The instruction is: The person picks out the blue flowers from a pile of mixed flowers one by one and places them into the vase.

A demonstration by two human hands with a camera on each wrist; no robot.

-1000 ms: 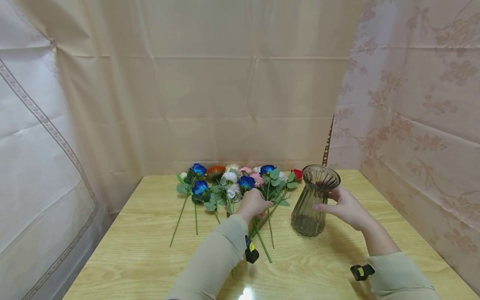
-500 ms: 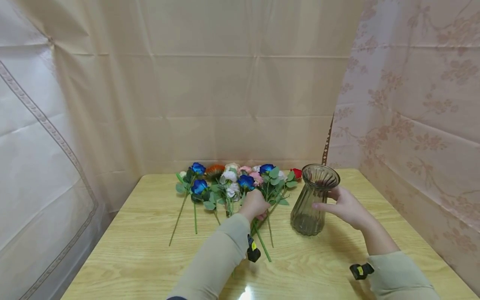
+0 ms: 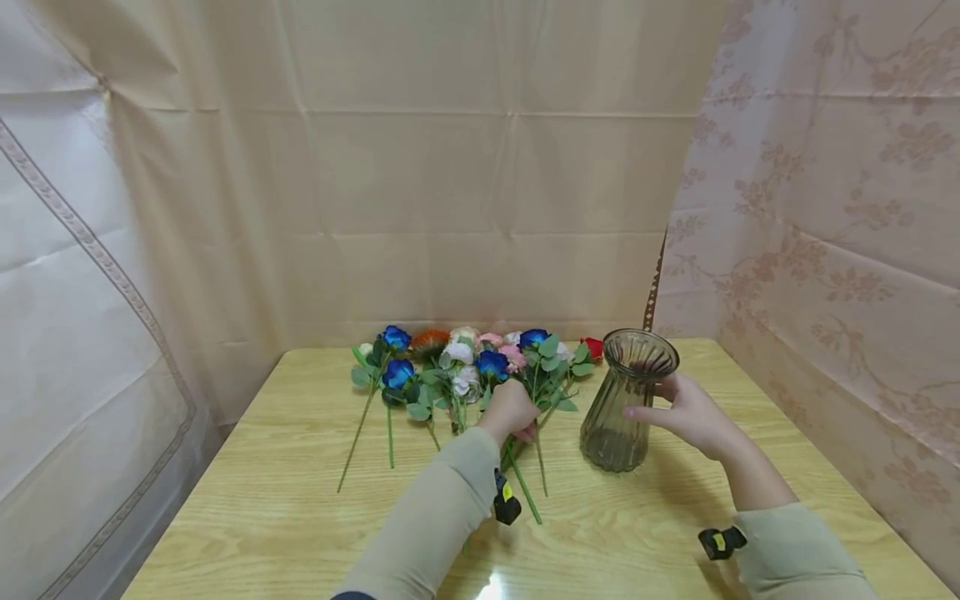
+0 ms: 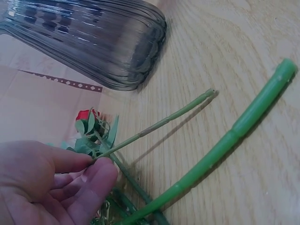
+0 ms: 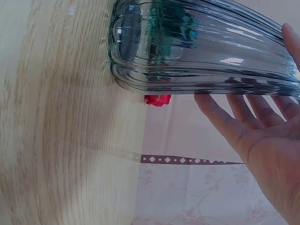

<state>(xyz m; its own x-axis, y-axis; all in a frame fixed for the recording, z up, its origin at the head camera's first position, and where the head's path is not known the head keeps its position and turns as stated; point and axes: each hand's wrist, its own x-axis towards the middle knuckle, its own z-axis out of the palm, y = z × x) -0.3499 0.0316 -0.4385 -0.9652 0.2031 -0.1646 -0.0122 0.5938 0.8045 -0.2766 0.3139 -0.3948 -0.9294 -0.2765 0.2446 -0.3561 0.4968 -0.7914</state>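
Observation:
My left hand [image 3: 510,410] is over the stems in the middle of the table. In the left wrist view its thumb and forefinger pinch a thin green flower stem [image 4: 176,115], whose cut end points away from the fingers. A thicker green stem [image 4: 213,157] lies beside it on the wood. To the right stands a smoky ribbed glass vase [image 3: 617,427] with a flared rim. My right hand [image 3: 693,421] holds the vase from its right side, thumb in front and fingers behind. Through the glass in the right wrist view, green leaves [image 5: 164,28] show.
Several artificial flowers lie across the back of the wooden table [image 3: 247,500], among them a blue rose [image 3: 399,373], an orange flower [image 3: 431,342], white blooms [image 3: 465,381] and a red flower [image 3: 595,347]. A beige cloth [image 3: 450,183] hangs behind the table.
Between a second and half a second ago my left hand shifted very slightly; since then it is nearly still. My right hand and the vase have hardly moved.

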